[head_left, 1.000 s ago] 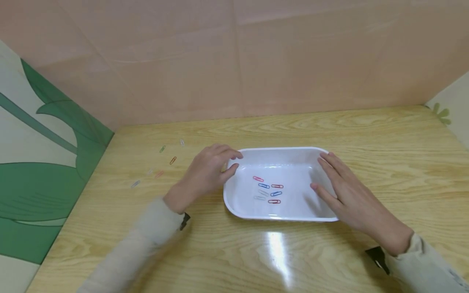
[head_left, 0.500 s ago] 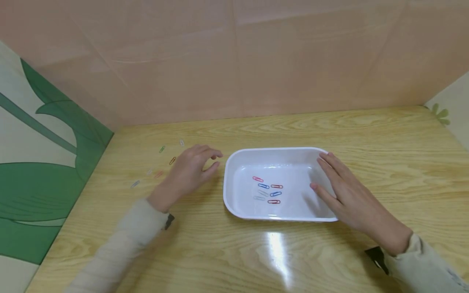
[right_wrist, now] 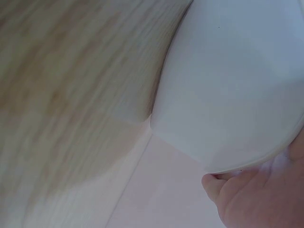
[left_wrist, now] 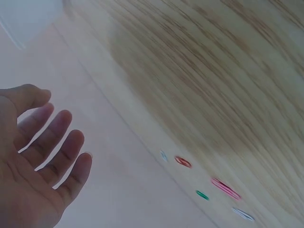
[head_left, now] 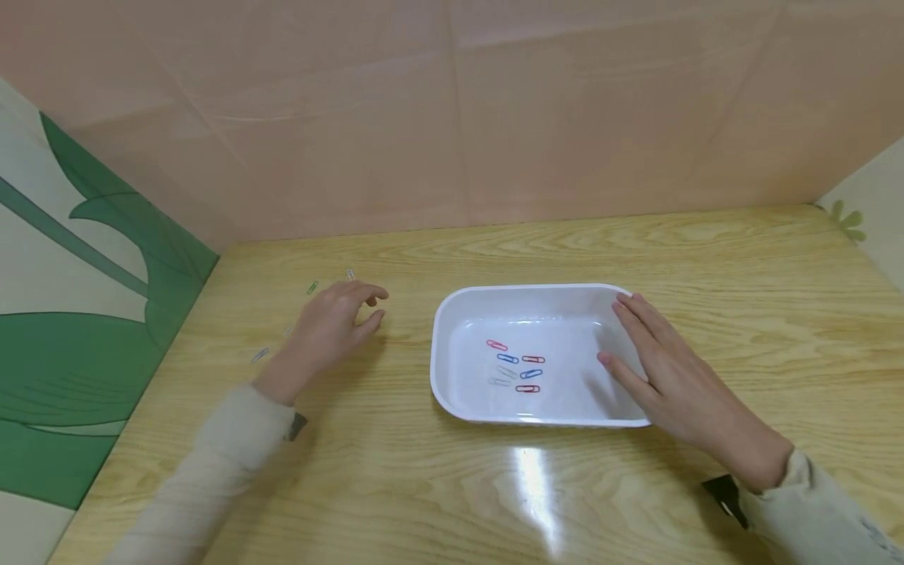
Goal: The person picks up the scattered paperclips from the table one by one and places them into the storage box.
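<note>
My left hand [head_left: 328,326] hovers over the left part of the table, its fingers loosely bent and nothing held. Near it lie loose paper clips: a green paper clip [head_left: 313,288], a white paper clip [head_left: 350,275] and a bluish paper clip [head_left: 261,355]. A red paper clip [left_wrist: 183,162] and a pink paper clip [left_wrist: 225,188] show in the left wrist view; the hand covers them in the head view. My right hand [head_left: 671,377] rests on the right end of a white tray [head_left: 445,314], fingers extended along the rim, thumb inside. Several red, blue and white paper clips [head_left: 531,374] lie in the tray.
The wooden table [head_left: 395,486] runs back to a pinkish sheet-covered wall [head_left: 452,141]. A panel with green leaf shapes [head_left: 63,369] borders the table's left side. Light glares on the tabletop in front of the tray.
My left hand has moved left, from over the tray's left rim to above the loose paper clips, now covering some of them. The right hand and tray have stayed put.
</note>
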Motion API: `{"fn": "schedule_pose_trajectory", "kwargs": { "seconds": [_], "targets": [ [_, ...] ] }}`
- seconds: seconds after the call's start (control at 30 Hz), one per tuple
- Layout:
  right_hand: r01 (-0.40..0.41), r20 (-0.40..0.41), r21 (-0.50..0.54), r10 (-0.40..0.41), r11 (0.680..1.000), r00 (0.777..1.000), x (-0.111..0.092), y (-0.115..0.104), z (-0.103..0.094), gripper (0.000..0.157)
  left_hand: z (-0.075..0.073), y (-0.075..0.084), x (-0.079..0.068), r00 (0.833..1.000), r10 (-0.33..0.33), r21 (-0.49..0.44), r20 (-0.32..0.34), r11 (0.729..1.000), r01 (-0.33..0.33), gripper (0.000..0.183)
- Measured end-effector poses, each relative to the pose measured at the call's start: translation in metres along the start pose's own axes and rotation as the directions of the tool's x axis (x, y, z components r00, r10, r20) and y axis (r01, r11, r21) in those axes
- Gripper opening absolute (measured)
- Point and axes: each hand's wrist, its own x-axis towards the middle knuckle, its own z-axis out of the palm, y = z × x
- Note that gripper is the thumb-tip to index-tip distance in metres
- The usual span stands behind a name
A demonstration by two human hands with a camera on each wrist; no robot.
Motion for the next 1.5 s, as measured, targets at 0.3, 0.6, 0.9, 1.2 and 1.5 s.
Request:
{"fn": "schedule_pose_trajectory", "kwargs": {
  "seconds": [0.3, 0.6, 0.9, 1.2, 1.5],
  "targets": [
    [-0.015, 0.005, -0.002, 0.015, 1.000, 1.000, 0.001, 0.001, 0.000, 0.072, -0.002, -0.020, -0.001, 0.996, -0.082, 0.013, 0.032, 0.997, 0.082, 0.029],
    [-0.023, 0.012, 0.008, 0.023, 1.000, 1.000, 0.000, 0.001, -0.001, 0.073, -0.003, -0.038, -0.002, 0.992, -0.120, -0.001, 0.042, 0.993, 0.120, 0.031],
    [-0.028, 0.018, 0.007, 0.028, 1.000, 0.999, 0.000, 0.001, -0.002, 0.072, -0.002, -0.055, -0.002, 0.981, -0.177, 0.028, 0.086, 0.984, 0.175, 0.033],
    [-0.035, 0.018, 0.001, 0.035, 0.999, 0.999, 0.000, 0.001, -0.002, 0.072, -0.002, -0.063, 0.000, 0.954, -0.254, -0.002, 0.162, 0.966, 0.258, 0.035],
    [-0.032, 0.015, 0.005, 0.032, 0.999, 0.999, 0.000, -0.001, -0.001, 0.073, 0.002, -0.075, -0.002, 0.945, -0.255, 0.033, 0.207, 0.967, 0.254, 0.031]
  ]
}}
